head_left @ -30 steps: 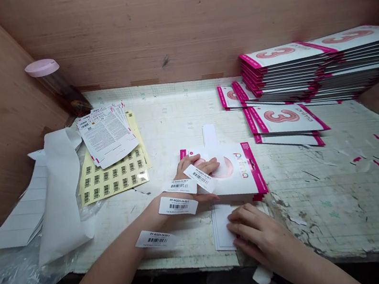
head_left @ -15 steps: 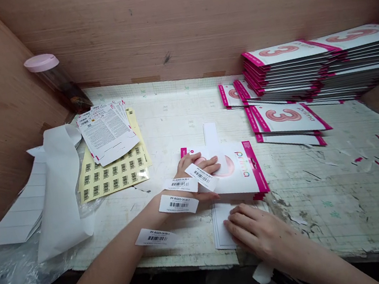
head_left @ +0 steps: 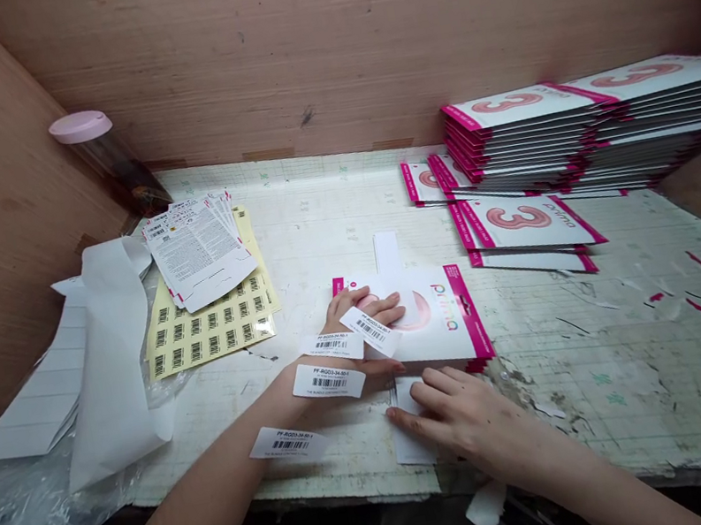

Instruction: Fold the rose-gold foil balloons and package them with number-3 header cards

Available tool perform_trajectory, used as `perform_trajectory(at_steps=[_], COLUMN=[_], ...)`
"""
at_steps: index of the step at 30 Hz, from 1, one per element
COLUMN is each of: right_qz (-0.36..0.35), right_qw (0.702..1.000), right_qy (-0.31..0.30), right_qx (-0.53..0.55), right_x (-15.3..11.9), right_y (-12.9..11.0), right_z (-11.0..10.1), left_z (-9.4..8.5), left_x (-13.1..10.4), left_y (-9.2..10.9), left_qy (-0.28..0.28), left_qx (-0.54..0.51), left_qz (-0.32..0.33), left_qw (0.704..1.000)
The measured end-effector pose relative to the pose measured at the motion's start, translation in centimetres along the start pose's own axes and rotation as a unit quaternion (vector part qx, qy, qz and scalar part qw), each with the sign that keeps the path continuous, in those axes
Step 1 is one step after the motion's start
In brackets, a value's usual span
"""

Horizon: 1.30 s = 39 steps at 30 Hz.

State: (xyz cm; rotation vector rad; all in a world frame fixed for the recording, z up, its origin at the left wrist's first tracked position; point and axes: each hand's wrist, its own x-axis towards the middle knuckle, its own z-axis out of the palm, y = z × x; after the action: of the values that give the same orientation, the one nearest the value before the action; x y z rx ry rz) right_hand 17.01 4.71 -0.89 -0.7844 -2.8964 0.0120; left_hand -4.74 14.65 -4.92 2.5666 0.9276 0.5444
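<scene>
My left hand [head_left: 343, 308] lies with spread fingers on a small stack of white and magenta printed card packs [head_left: 447, 338], pressing on the top one. Barcode stickers [head_left: 328, 381] cling to the back of that hand and along the forearm. White paper strips [head_left: 414, 449] run beneath the packs, their near ends showing in front and another end jutting out behind. My right hand [head_left: 473, 412] rests on those near ends, its fingers extended and holding nothing visible.
At the back right stand tall stacks of similar packs [head_left: 520, 153], with loose packs [head_left: 518, 221] before them. Yellow barcode sheets [head_left: 208, 336], printed cards [head_left: 205, 255], a pink-lidded bottle [head_left: 119, 167] and white backing paper [head_left: 109, 366] occupy the left. Paper scraps [head_left: 700, 304] litter the right.
My right hand has shifted left and slightly away from me along the paper strips, its index finger stretching further across. The left hand stays on the packs.
</scene>
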Motion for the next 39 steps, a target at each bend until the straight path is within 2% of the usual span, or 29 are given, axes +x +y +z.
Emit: perform_trajectory(at_steps=[8, 13, 18, 21, 24, 27, 30, 35, 39], right_qz=[0.005, 0.025, 0.068, 0.078, 0.084, 0.126, 0.179, 0.241, 0.258], right_qw=[1.0, 0.998, 0.99, 0.99, 0.99, 0.974, 0.945, 0.9, 0.893], right_qy=[0.005, -0.002, -0.024, -0.006, 0.049, 0.1, 0.12, 0.164, 0.184], right_qx=[0.009, 0.061, 0.124, 0.114, 0.104, 0.161, 0.246, 0.324, 0.32], right_x=[0.4, 0.2, 0.5, 0.4, -0.2, -1.1, -1.5, -0.7, 0.3], right_y=[0.3, 0.6, 0.1, 0.0, 0.2, 0.6, 1.0, 1.3, 1.9], right_z=[0.3, 0.4, -0.6, -1.0, -0.9, -1.0, -1.2, -1.2, -1.0], left_z=[1.0, 0.0, -0.9, -1.0, -1.0, -1.2, -1.2, -0.3, 0.5], left_x=[0.0, -0.1, -0.2, -0.2, -0.2, -0.2, -0.1, 0.3, 0.3], left_y=[-0.7, 0.3, 1.1, 1.3, 1.3, 1.4, 1.3, 0.7, 0.0], left_qy=[0.001, -0.005, -0.01, -0.013, -0.012, -0.014, -0.012, -0.011, -0.011], left_qx=[0.008, -0.014, -0.021, -0.009, 0.0, 0.003, 0.009, 0.025, 0.035], left_qz=[0.004, -0.007, -0.016, -0.018, -0.016, -0.011, -0.006, -0.001, -0.003], left_qw=[1.0, 1.0, 1.0, 1.0, 1.0, 1.0, 1.0, 1.0, 0.999])
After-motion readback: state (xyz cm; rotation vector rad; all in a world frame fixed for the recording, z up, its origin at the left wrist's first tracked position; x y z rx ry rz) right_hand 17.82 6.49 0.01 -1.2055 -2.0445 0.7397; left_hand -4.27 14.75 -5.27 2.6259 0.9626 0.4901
